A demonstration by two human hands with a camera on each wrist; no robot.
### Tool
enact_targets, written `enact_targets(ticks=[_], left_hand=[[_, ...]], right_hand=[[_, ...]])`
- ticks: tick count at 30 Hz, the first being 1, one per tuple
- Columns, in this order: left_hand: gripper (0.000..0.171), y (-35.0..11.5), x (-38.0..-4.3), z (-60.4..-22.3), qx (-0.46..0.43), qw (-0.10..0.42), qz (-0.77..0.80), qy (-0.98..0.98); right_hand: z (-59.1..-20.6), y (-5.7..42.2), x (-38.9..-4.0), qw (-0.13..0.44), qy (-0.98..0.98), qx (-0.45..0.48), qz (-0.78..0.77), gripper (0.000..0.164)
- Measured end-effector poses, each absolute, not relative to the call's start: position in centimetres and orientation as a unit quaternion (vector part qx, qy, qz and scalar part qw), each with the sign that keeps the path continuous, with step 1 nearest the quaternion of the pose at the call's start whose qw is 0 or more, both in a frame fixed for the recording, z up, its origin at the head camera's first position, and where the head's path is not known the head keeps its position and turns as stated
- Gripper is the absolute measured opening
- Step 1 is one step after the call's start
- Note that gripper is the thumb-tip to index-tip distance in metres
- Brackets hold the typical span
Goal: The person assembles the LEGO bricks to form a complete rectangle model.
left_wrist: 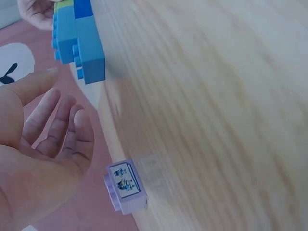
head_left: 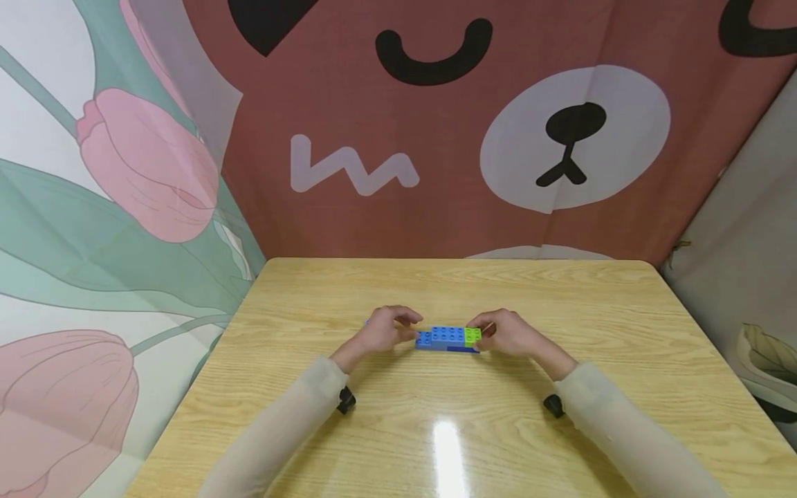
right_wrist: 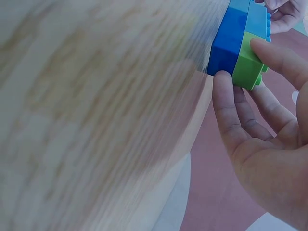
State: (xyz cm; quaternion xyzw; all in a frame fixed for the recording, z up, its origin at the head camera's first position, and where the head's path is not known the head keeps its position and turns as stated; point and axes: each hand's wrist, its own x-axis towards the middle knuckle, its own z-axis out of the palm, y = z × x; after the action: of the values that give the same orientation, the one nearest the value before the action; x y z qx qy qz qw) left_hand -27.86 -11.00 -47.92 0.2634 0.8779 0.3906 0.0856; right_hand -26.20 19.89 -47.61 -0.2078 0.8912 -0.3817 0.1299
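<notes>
A flat brick assembly lies at the middle of the wooden table. It has light blue bricks on a dark blue base, with a green brick at its right end. My right hand pinches the green end, thumb above and a finger against the base. My left hand hovers just off the blue left end with relaxed fingers, holding nothing. A small lilac brick with a picture sticker sits on the table beside the left hand, mostly hidden in the head view.
Printed cloth walls close in the table: a brown bear face at the back and pink tulips on the left. A grey wall stands on the right. Bare tabletop stretches in front of and behind the hands.
</notes>
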Motion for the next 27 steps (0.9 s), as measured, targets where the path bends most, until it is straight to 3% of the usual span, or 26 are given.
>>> enact_targets(ticks=[27], left_hand=[[0.032, -15.6, -29.1, -47.4, 0.168, 0.027, 0.414, 0.894]], right_hand=[[-47.9, 20.2, -26.5, 0.129, 0.889, -0.222, -0.38, 0.037]])
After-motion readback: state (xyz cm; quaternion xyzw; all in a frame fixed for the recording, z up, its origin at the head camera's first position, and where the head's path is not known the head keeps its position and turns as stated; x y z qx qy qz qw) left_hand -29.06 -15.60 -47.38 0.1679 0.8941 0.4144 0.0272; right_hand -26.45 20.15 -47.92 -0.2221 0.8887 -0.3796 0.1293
